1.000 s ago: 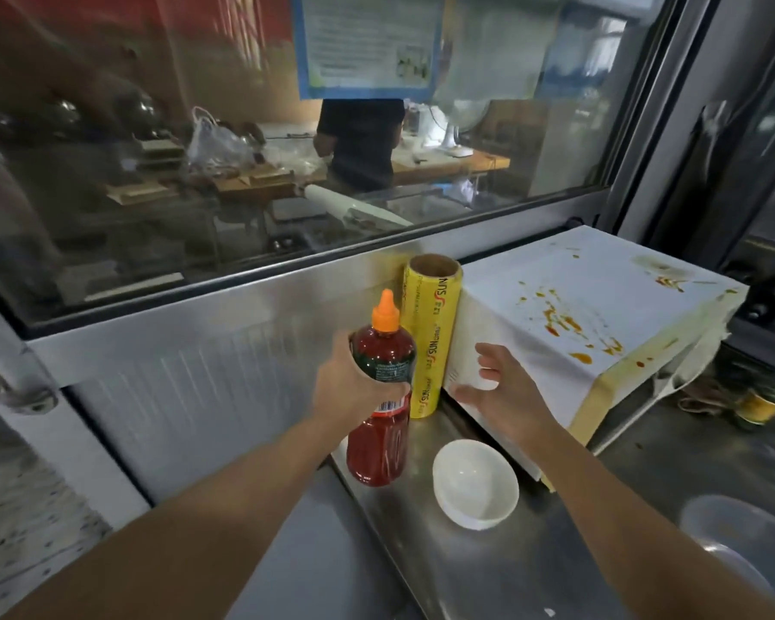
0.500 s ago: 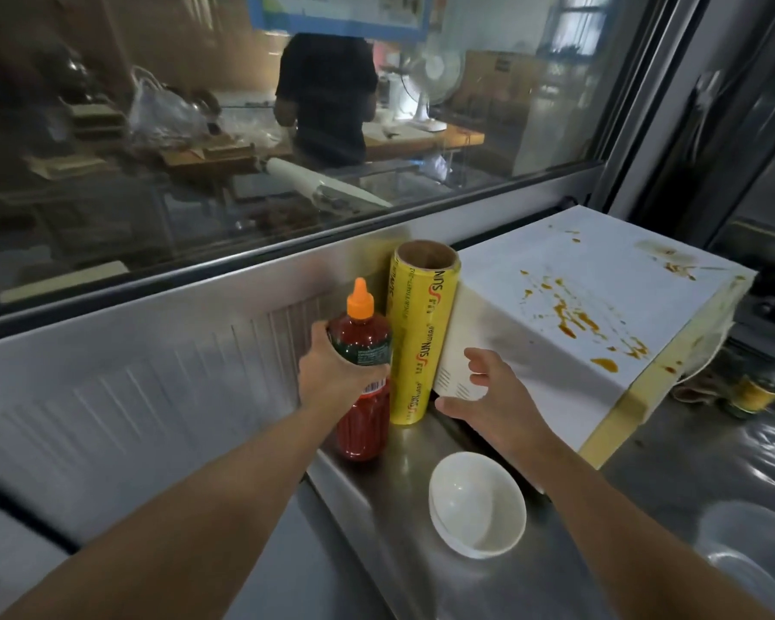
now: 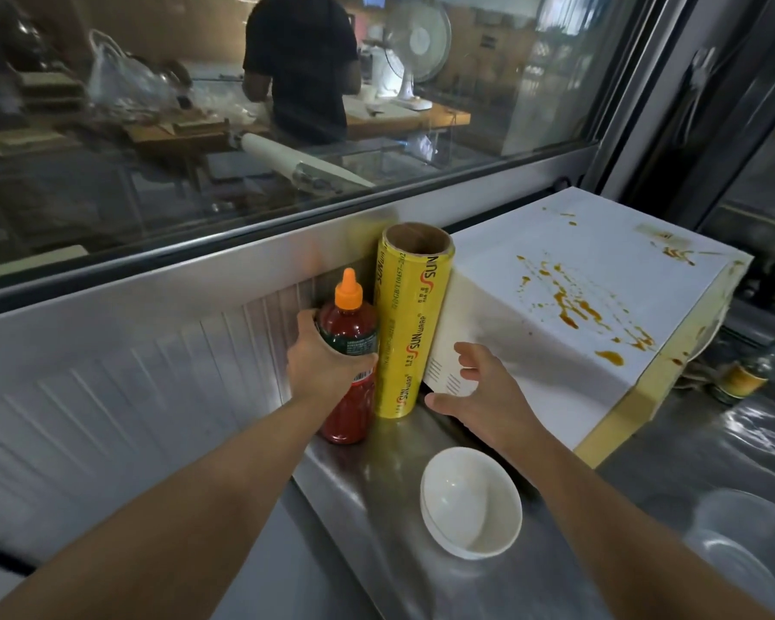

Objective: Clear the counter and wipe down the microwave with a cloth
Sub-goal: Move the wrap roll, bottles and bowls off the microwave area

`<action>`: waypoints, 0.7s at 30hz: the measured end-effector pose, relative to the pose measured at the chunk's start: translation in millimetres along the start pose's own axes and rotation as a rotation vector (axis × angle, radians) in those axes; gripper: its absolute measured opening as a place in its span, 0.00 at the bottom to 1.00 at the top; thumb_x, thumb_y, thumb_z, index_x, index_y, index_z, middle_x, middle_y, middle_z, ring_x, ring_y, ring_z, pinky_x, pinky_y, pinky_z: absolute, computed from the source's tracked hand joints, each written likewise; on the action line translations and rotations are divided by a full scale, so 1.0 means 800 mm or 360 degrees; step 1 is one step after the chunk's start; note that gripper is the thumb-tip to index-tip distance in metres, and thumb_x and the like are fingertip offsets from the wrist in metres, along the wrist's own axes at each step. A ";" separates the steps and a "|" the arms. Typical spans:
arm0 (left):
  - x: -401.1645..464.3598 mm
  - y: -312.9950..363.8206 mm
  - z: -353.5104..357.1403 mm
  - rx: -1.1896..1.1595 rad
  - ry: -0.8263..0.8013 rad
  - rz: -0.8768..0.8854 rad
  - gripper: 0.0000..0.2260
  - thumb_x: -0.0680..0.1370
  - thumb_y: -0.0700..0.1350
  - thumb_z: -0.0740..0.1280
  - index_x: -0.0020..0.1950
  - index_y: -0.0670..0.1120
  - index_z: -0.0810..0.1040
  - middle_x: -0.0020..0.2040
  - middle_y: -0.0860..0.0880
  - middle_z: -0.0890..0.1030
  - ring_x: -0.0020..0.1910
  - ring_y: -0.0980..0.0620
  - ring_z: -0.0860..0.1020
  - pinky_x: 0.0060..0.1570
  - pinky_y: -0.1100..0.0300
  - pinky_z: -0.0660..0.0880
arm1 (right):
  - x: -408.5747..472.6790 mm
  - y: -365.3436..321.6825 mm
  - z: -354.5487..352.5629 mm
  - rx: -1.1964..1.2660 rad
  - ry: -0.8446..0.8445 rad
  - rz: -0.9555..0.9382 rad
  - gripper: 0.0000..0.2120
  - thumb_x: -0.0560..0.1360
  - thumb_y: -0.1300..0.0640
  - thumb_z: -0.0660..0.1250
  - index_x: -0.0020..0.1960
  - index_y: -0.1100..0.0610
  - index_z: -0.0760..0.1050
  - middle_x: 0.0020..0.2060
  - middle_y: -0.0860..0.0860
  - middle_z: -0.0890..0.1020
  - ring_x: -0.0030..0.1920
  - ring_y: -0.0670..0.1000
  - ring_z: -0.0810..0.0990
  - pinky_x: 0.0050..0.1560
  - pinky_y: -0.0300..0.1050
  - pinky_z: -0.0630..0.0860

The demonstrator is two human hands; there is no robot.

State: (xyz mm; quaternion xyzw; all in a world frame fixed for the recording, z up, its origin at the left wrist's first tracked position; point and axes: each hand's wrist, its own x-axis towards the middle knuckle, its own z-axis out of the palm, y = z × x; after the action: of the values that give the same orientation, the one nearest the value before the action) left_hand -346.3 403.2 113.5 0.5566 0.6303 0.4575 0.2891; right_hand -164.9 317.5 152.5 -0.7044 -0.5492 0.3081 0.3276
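Early stage, by the look of it. Clearing seems barely begun; no wiping visible, no cloth in view.

Left: the person's left hand (image 3: pixel 327 364) wraps its fingers round the middle of a red squeeze bottle of sauce with an orange nozzle cap (image 3: pixel 349 351). Bottle upright, base at or on the stainless steel counter (image 3: pixel 376 494), close to the ribbed metal back panel (image 3: pixel 153 387). Appears well filled with red sauce; exact level hard to read.

Just right of it, touching or nearly so: a tall yellow roll of cling wrap on a cardboard core (image 3: pixel 410 319), standing on end and leaning against the side of the microwave. Core hollow, nothing seen in it.

The right hand (image 3: pixel 484 396) is spread, fingers relaxed, holding nothing, at the lower vented corner of the microwave, thumb near the roll's base. Contact with either cannot be confirmed.

Nearer the camera: a small white round bowl (image 3: pixel 470 503) on the counter, empty.

Right: the white boxy microwave with a yellowed front edge (image 3: pixel 533 333), top spattered with orange-brown sauce (image 3: pixel 573 306), more drips down the front edge. Still dirty.

Far right: a small jar with a yellow label (image 3: pixel 741 378), contents unclear; a clear round container (image 3: pixel 748 548) at bottom right, apparently empty.

Left to do, likely: bottle, roll and bowl off the counter, then the whole wipe-down.
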 end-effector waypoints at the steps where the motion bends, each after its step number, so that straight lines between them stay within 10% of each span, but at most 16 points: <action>1: -0.002 -0.002 0.002 0.0006 0.0001 0.0001 0.41 0.57 0.49 0.82 0.65 0.48 0.66 0.59 0.48 0.78 0.57 0.46 0.77 0.53 0.55 0.74 | 0.000 0.001 0.000 0.0001 -0.0006 0.0006 0.40 0.66 0.52 0.77 0.72 0.51 0.60 0.69 0.49 0.67 0.66 0.48 0.68 0.60 0.45 0.68; 21: -0.017 0.004 -0.009 0.0057 -0.0182 -0.0059 0.41 0.62 0.46 0.80 0.68 0.44 0.62 0.63 0.44 0.75 0.61 0.44 0.74 0.59 0.54 0.73 | -0.018 0.021 -0.001 0.0117 0.0002 0.0035 0.40 0.66 0.53 0.77 0.72 0.51 0.61 0.68 0.50 0.68 0.66 0.50 0.68 0.64 0.48 0.70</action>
State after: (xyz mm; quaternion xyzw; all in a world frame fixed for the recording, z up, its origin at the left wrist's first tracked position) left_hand -348.2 388.5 117.0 0.5752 0.6311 0.4080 0.3231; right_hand -157.9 300.0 140.6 -0.6981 -0.5295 0.3312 0.3502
